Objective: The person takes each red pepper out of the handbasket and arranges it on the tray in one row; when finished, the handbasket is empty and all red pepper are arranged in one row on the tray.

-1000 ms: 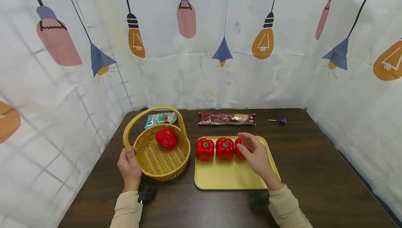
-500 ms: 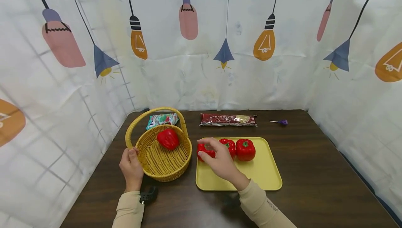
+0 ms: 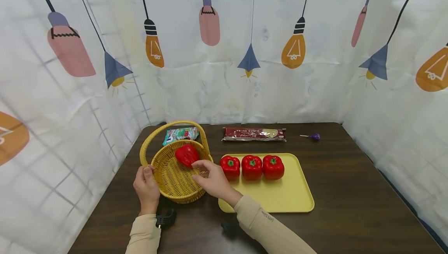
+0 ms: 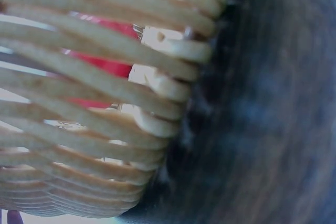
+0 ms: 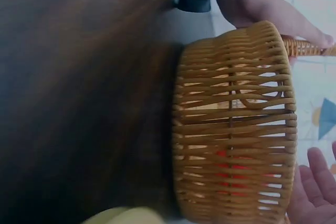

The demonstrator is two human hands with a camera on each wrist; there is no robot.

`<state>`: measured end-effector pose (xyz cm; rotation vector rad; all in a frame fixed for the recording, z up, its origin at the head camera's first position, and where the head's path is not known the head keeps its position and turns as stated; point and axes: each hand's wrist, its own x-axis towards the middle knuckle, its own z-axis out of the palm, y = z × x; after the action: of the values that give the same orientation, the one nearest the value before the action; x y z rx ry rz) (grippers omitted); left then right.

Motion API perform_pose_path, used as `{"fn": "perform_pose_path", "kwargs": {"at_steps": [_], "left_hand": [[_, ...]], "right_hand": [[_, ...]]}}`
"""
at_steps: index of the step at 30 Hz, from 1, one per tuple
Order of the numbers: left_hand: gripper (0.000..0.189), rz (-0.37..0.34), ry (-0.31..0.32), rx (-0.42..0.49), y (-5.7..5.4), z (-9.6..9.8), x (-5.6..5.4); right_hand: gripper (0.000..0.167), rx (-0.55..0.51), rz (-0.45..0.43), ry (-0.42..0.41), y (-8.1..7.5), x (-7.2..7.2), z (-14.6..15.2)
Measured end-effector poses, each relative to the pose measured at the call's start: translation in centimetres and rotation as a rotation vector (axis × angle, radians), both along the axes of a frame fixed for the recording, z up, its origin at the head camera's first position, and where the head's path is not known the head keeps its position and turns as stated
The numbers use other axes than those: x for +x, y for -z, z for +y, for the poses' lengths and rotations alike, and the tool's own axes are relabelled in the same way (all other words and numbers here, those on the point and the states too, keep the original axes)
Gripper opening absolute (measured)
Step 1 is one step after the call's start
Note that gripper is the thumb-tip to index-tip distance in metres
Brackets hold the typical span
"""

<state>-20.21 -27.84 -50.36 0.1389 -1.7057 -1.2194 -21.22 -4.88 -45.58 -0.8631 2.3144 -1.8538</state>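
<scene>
In the head view, my left hand grips the base of the handle on the yellow wicker basket. One red bell pepper lies in that basket, and its red shows through the weave in both wrist views. My right hand reaches over the basket's right rim, fingers slightly bent and holding nothing, the fingertips close to this pepper. Whether they touch it I cannot tell. Three more red bell peppers stand in a row along the back of the yellow tray.
Behind the basket lies a teal snack packet. A dark red spaghetti packet lies along the back of the brown table, with a purple lollipop to its right. A patterned curtain surrounds the table.
My right hand has moved left from above the right-hand pepper on the tray, past the left one, to over the basket. My left hand keeps its grip on the handle.
</scene>
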Motion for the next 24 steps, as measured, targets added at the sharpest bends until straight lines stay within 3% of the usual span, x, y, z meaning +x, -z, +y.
{"fn": "perform_pose_path", "kwargs": {"at_steps": [9, 18, 24], "left_hand": [[0.049, 0.003, 0.005, -0.02, 0.2, -0.2, -0.1], [0.049, -0.004, 0.025, -0.03, 0.0, 0.0, 0.1], [0.049, -0.015, 0.012, -0.035, 0.0, -0.1, 0.1]], "right_hand": [[0.038, 0.016, -0.161, 0.117, -0.4, -2.6, -2.8], [0.058, 0.161, -0.101, 0.238, -0.1, -3.6, -4.6], [0.071, 0.235, -0.069, 0.243, 0.2, -4.6, -5.5]]}}
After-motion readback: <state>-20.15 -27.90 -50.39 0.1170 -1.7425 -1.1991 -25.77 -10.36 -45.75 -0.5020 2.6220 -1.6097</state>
